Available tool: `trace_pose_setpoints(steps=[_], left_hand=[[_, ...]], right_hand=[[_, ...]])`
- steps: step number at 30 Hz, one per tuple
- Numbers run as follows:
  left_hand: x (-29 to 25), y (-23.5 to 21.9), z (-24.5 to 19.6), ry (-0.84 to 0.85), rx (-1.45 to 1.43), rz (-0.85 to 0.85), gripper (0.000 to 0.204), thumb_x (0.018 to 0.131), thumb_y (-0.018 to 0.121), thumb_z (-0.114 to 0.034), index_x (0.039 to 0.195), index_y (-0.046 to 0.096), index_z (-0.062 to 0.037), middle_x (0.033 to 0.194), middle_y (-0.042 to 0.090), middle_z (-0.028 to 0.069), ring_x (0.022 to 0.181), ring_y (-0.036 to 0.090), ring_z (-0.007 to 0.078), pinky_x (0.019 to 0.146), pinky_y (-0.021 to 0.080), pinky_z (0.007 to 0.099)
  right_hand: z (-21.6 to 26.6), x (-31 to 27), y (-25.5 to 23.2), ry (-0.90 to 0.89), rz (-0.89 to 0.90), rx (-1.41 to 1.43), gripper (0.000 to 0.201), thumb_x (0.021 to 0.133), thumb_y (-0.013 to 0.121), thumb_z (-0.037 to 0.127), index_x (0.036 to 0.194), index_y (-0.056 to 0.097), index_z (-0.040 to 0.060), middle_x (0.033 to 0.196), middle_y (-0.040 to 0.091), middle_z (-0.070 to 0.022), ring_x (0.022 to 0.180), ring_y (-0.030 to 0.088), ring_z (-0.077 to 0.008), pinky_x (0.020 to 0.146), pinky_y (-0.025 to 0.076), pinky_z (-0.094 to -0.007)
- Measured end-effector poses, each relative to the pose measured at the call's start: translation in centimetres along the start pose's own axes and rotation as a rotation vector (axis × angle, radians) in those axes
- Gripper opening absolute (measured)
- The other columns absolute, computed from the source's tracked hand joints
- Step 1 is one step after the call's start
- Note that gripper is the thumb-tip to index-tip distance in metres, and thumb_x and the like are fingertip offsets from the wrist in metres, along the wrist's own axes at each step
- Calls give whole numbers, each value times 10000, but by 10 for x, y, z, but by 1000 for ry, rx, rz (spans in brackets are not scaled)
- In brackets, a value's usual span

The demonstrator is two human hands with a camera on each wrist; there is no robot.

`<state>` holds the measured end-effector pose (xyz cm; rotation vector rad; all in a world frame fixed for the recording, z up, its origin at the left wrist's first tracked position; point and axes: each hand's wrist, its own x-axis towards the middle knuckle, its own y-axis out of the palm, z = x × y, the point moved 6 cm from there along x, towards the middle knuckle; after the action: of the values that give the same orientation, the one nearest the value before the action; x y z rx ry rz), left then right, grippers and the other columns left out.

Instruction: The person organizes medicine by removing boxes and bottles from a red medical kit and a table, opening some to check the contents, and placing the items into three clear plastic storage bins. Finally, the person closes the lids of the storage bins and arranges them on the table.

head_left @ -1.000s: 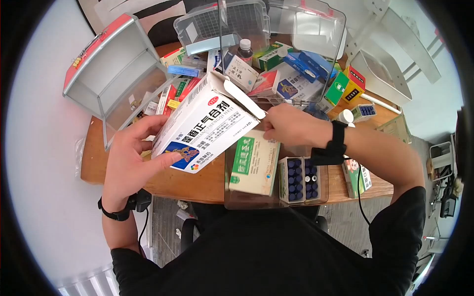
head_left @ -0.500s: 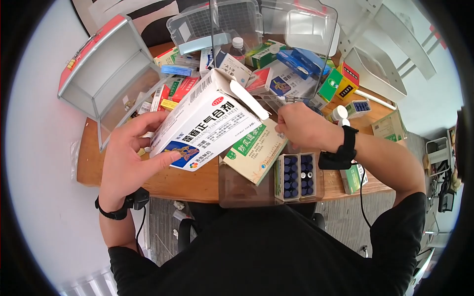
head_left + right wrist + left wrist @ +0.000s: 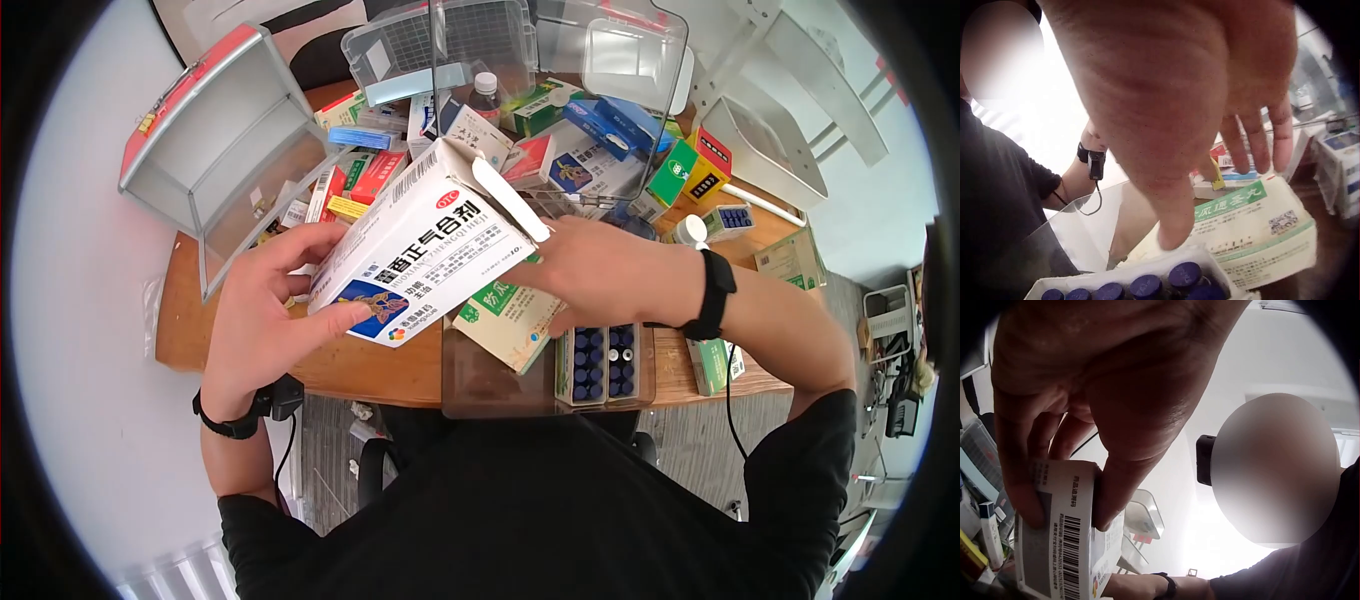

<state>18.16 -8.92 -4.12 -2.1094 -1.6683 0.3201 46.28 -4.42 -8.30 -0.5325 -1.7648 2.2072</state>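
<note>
My left hand (image 3: 270,310) grips a white medicine box (image 3: 430,262) by its lower end, thumb on the front; its upper end has an open flap. In the left wrist view the hand (image 3: 1110,394) pinches the same box (image 3: 1066,544) between thumb and fingers. My right hand (image 3: 615,275) is over a cream and green box (image 3: 505,325), partly covering it. In the right wrist view the fingers of the right hand (image 3: 1191,112) reach out straight above that box (image 3: 1260,244), with the thumb near a tray of blue-capped vials (image 3: 1147,284). Whether it touches the box is unclear.
A brown translucent tray (image 3: 490,390) holds the cream box and the vials (image 3: 590,365). Behind are piled medicine boxes, a capped bottle (image 3: 485,97) and clear bins (image 3: 440,50). A red-edged case (image 3: 220,120) stands open at left; a white bottle (image 3: 690,230) is at right.
The cream and green box has turned to a slant in the tray. My right hand has moved left over it, its fingers spreading from a curled pose. The left hand still holds the white box.
</note>
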Motion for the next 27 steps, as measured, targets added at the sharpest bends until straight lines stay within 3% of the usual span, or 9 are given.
trace_pose_setpoints(steps=[1,2,4,14,17,19,20,22,27], left_hand=[[0,0,1,-7,-12,11,691,837,952,-130,1438,655,39,1237,745,127,1172,707,186,952,611,355],[0,0,1,-4,-10,9,691,837,952,-130,1438,655,39,1237,745,127,1172,707,186,952,611,355],[-1,-1,5,-27,-38,-12,698,835,958,-136,1435,652,46,1236,745,135,1165,708,187,944,613,354],[-6,-4,3,-7,-23,-12,690,835,960,-141,1426,655,43,1237,745,127,1162,704,185,935,615,356],[-6,-3,4,-10,-67,-9,687,832,962,-136,1422,657,42,1240,744,125,1172,702,185,939,613,359],[-7,-3,4,-8,-58,-5,694,829,967,-137,1423,658,42,1248,741,131,1175,703,190,952,610,361],[-8,-2,5,-11,-59,-4,694,829,967,-137,1423,658,42,1248,741,131,1175,703,190,952,610,361],[-8,-2,6,-5,-85,-4,704,825,974,-136,1426,656,44,1262,736,137,1182,701,194,965,607,365],[-10,-2,4,-3,-76,-1,712,823,976,-131,1431,651,45,1267,734,142,1193,697,195,977,606,368]], right_hand=[[5,4,6,-73,133,25,828,765,956,275,1486,614,53,1440,637,-185,1356,631,-358,1071,548,-506],[2,8,14,-74,131,21,828,765,956,275,1486,614,53,1440,637,-185,1356,631,-358,1071,548,-506],[2,17,28,-260,-27,-86,928,744,975,311,1540,568,62,1434,648,-162,1402,593,-365,1127,498,-542],[12,21,24,-138,117,-242,970,723,944,358,1463,548,-130,1331,685,-227,1221,708,-373,926,610,-438],[14,25,25,-103,132,-247,795,743,913,373,1291,658,-144,1164,746,-221,1114,746,-369,900,623,-445],[7,27,27,14,207,-238,567,763,884,359,1065,749,-101,982,769,-208,991,769,-366,830,636,-447],[4,27,32,13,209,-235,567,763,884,359,1065,749,-101,982,769,-208,991,769,-366,830,636,-447],[-9,25,34,77,76,-147,420,789,878,344,889,771,-49,891,763,-206,913,773,-361,765,636,-447],[3,10,29,90,3,-226,397,835,880,355,892,778,-26,890,754,-188,887,776,-344,741,626,-445]])
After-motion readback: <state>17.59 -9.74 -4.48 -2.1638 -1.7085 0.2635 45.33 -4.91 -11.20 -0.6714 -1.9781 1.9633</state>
